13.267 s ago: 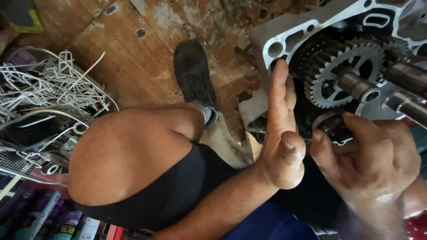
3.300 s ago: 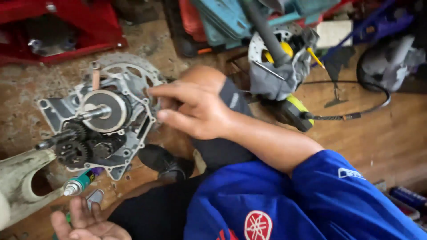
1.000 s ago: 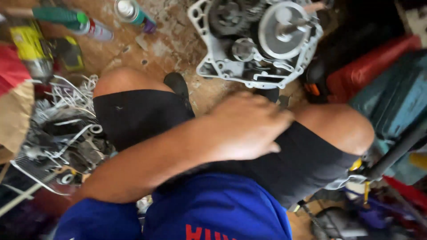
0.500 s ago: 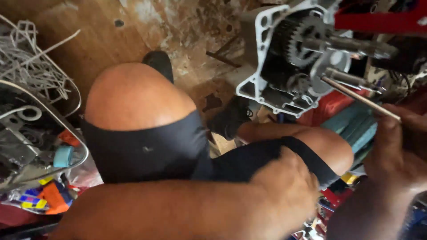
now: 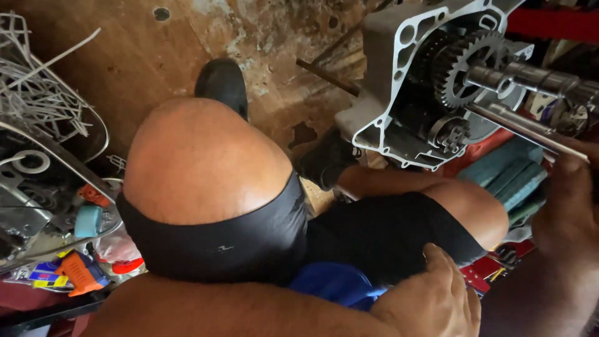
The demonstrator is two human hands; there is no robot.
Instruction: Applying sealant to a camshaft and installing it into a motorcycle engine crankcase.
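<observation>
Nearest the camera we note the left hand [image 5: 430, 299] at the bottom edge, lying knuckles up against the black shorts [image 5: 262, 237] on the right thigh. Its fingers are loosely curled downward and it holds nothing that we can see; the fingertips are hidden beneath the hand.

At the right edge we see the right hand [image 5: 571, 200], dark and partly cut off by the frame. It is closed around the near end of a thin metal rod [image 5: 524, 128], which runs up and to the left into the open side of the engine crankcase [image 5: 390, 81]. We cannot see how the fingers wrap it, only that the rod ends in the fist.

Between the hands lie the bent knees; the left knee [image 5: 199, 162] is raised high in the middle of the view.

Farther out, the crankcase stands on its side on the stained wooden floor [image 5: 143, 56], just beyond the right shin. Inside it we see a toothed gear [image 5: 465, 59] on a thick stepped shaft [image 5: 530, 78], which points right above the rod.

A black shoe [image 5: 221, 84] rests on the floor beyond the left knee. At far left, a tangle of white wire [image 5: 37, 93] sits among scattered tools.
</observation>
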